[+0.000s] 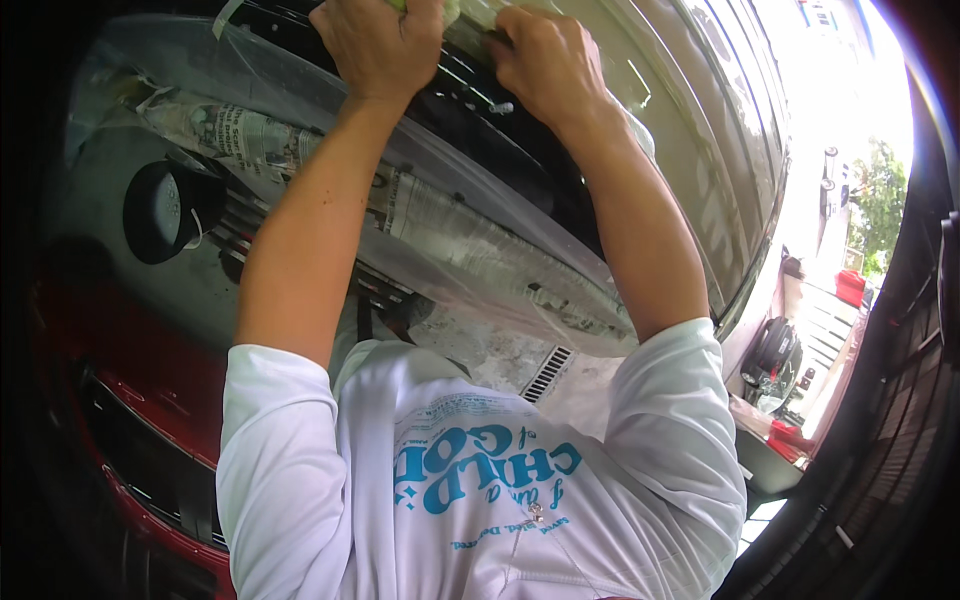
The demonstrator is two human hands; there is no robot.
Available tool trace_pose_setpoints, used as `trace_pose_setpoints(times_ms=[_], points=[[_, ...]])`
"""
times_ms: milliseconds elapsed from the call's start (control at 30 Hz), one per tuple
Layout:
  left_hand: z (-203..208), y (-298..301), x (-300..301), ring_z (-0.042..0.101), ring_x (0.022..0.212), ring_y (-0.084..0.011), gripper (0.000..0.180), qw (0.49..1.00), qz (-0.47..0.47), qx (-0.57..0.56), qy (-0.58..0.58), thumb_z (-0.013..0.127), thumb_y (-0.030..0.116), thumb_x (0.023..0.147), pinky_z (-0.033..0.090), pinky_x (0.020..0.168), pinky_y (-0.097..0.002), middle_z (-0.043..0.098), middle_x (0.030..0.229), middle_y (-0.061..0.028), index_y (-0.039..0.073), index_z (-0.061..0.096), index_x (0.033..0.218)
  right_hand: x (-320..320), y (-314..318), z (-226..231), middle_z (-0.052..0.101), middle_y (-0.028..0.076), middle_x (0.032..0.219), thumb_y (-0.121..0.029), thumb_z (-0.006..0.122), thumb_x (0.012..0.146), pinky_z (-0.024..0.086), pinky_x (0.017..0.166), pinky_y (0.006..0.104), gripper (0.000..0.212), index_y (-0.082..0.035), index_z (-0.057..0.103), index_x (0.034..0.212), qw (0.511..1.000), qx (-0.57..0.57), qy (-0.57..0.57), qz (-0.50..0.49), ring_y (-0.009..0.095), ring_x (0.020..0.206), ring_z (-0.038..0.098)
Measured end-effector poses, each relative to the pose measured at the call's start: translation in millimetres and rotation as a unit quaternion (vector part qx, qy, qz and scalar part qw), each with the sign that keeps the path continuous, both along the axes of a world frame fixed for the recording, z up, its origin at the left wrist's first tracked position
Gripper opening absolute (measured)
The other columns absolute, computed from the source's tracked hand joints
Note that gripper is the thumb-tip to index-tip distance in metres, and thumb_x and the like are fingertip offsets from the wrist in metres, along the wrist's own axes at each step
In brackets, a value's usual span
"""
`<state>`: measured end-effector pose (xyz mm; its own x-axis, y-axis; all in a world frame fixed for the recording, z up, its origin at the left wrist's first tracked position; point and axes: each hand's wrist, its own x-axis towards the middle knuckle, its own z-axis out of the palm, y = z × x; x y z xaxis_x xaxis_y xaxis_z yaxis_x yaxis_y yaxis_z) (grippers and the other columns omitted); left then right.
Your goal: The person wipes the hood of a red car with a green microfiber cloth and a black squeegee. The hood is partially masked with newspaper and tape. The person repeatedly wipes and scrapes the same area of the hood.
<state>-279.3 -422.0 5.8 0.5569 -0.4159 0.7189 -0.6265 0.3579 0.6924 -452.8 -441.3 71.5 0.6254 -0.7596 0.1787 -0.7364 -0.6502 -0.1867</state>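
Both my arms reach up to a vehicle body with a beige panel [690, 110] and a glossy black section [530, 150]. My left hand [380, 50] is closed at the top edge, on a pale yellow-green soft-looking piece [435, 10] that is mostly cut off by the frame. To its right, my right hand [550, 65] has its fingers curled against the panel. A pale, shiny patch lies between the two hands. Whether the right fingers hold anything is hidden. White wet-looking specks dot the black section below the hands.
Clear plastic film [470, 190] and newspaper [450, 220] hang along the vehicle's lower side. A black bucket [160, 212] is at the left, and a dark red car [150, 350] at the lower left. A drain grate [547, 374] is set in the concrete floor. Assorted items line the right.
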Motion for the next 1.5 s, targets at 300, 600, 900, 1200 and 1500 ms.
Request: trace_pose_setpoints(times_ms=[300, 600, 900, 1200, 1500], points=[[10.0, 4.9, -6.3, 0.065, 0.104, -0.0537, 0.075, 0.992, 0.074, 0.096, -0.04, 0.062, 0.028, 0.088, 0.051, 0.092, -0.0559, 0.066, 0.119, -0.0338, -0.003, 0.038, 0.151, -217.6, 75.7, -7.9, 0.068, 0.016, 0.086, -0.007, 0.08, 0.086, 0.055, 0.072, 0.0427, 0.012, -0.004, 0.073, 0.096, 0.996, 0.016, -0.008, -0.092, 0.036, 0.08, 0.069], [17.3, 9.0, -10.7, 0.065, 0.109, -0.0519, 0.072, 0.997, 0.024, 0.066, -0.039, 0.061, 0.022, 0.087, 0.05, 0.097, -0.0551, 0.067, 0.119, -0.0323, -0.001, 0.038, 0.152, -89.6, 29.7, -10.0, 0.068, 0.015, 0.088, -0.014, 0.078, 0.085, 0.055, 0.072, 0.048, 0.014, -0.007, 0.068, 0.092, 0.998, -0.029, -0.043, -0.031, 0.039, 0.085, 0.068], [9.8, 2.9, -11.0, 0.06, 0.114, -0.0521, 0.073, 0.983, 0.099, 0.102, -0.116, 0.06, 0.025, 0.088, 0.046, 0.101, -0.0542, 0.06, 0.132, -0.0345, -0.001, 0.038, 0.152, -229.7, 78.1, -17.0, 0.068, 0.016, 0.086, -0.014, 0.08, 0.088, 0.054, 0.07, 0.0434, 0.014, -0.004, 0.072, 0.093, 0.996, -0.01, -0.047, -0.079, 0.035, 0.077, 0.067], [17.0, 6.8, -11.4, 0.061, 0.113, -0.0529, 0.074, 0.987, 0.058, 0.129, -0.075, 0.06, 0.026, 0.088, 0.046, 0.1, -0.0556, 0.062, 0.13, -0.0336, 0.001, 0.037, 0.154, -170.4, 50.2, -22.4, 0.066, 0.014, 0.08, -0.013, 0.079, 0.088, 0.053, 0.068, 0.0425, 0.014, -0.003, 0.069, 0.091, 0.995, -0.052, -0.069, -0.039, 0.034, 0.076, 0.067], [14.0, 4.6, -16.4, 0.056, 0.123, -0.0528, 0.077, 0.982, 0.038, 0.158, -0.096, 0.06, 0.026, 0.089, 0.041, 0.108, -0.0531, 0.059, 0.136, -0.0326, 0.003, 0.033, 0.157, -155.0, 45.0, -20.5, 0.067, 0.015, 0.084, -0.019, 0.078, 0.092, 0.053, 0.07, 0.0431, 0.017, -0.003, 0.071, 0.091, 0.995, -0.027, -0.079, -0.046, 0.036, 0.077, 0.066]])
